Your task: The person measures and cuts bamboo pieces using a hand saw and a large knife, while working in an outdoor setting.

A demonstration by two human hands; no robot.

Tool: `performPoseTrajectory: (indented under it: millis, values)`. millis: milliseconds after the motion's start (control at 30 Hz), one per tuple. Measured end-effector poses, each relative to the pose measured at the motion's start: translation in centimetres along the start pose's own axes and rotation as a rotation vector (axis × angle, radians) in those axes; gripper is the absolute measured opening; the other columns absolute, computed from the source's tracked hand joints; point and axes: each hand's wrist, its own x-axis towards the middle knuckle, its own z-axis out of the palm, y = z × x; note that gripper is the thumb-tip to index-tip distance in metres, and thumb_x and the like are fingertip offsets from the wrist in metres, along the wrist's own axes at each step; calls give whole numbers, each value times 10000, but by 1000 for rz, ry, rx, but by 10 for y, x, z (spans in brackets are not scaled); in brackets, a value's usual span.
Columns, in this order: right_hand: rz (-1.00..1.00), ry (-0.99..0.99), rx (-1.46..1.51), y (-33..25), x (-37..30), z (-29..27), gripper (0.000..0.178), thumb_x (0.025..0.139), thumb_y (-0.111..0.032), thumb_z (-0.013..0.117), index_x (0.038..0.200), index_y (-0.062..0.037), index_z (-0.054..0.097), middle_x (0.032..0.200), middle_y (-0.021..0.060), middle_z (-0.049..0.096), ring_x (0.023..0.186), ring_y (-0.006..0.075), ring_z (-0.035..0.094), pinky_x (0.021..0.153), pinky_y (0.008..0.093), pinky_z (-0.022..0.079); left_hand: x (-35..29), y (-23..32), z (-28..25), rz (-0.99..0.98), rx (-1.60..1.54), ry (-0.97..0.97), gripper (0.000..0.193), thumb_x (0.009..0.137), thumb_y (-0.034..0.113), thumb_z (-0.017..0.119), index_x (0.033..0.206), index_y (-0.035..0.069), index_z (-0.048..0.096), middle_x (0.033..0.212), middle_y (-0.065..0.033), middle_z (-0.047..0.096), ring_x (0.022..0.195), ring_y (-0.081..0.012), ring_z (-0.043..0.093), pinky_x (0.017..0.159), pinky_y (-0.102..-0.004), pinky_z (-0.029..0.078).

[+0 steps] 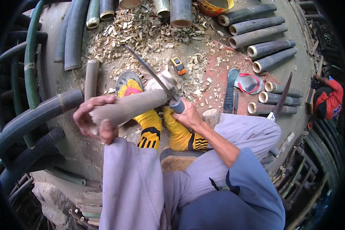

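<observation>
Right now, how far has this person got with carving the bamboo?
Some cutting is behind them: pale shavings cover the ground, and cut bamboo tubes lie in a row nearby. In hand: the left hand grips a short bamboo piece while the right hand sets a long knife against its far end. More long poles lie at the left.

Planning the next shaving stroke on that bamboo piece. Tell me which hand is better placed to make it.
Right, probably. The right hand grips the knife by its handle, with the blade lying at the far end of the bamboo piece. The left hand is wrapped around the near end, steadying it.
</observation>
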Motion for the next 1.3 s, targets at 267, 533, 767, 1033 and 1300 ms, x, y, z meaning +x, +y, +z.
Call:
performPoseTrajectory:
  millis: [267, 533, 767, 1033, 1300]
  values:
    - [-129, 168, 152, -55, -15, -18, 290, 738, -68, 681, 998, 22, 590, 794, 92, 640, 689, 130, 603, 628, 286, 503, -3, 4, -3, -3, -11, -24, 474, 758, 208, 644, 1157, 41, 451, 956, -195, 548, 868, -312, 593, 817, -486, 514]
    - [180, -135, -81, 9, 10, -12, 337, 672, -114, 652, 977, 14, 589, 807, 169, 645, 747, 237, 633, 702, 371, 517, 4, 3, -1, -18, 5, -22, 465, 758, 225, 615, 1151, 34, 457, 971, -195, 552, 880, -319, 593, 804, -480, 521]
    - [84, 180, 73, -19, -10, -68, 401, 741, -186, 722, 1063, 15, 591, 851, 109, 663, 783, 171, 632, 720, 325, 512, 4, -38, -101, -793, -262, 874, 442, 834, 402, 550, 1050, 17, 524, 1019, -172, 605, 932, -312, 604, 926, -482, 443]
    - [276, 628, -414, -39, -8, -249, 404, 780, -242, 640, 1073, 16, 538, 749, 123, 635, 614, 186, 630, 575, 340, 510, -35, -76, -104, -951, -330, 946, 588, 837, 302, 641, 1303, 23, 416, 1313, -165, 447, 1207, -401, 438, 958, -610, 453]
    - [184, 572, -866, 10, -22, -350, 438, 783, -244, 610, 1102, 11, 452, 837, 312, 618, 830, 489, 601, 725, 533, 454, -55, -95, -122, -1087, -708, 893, 528, 897, 328, 523, 1287, -10, 415, 1233, -221, 496, 1114, -403, 525, 831, -415, 578]
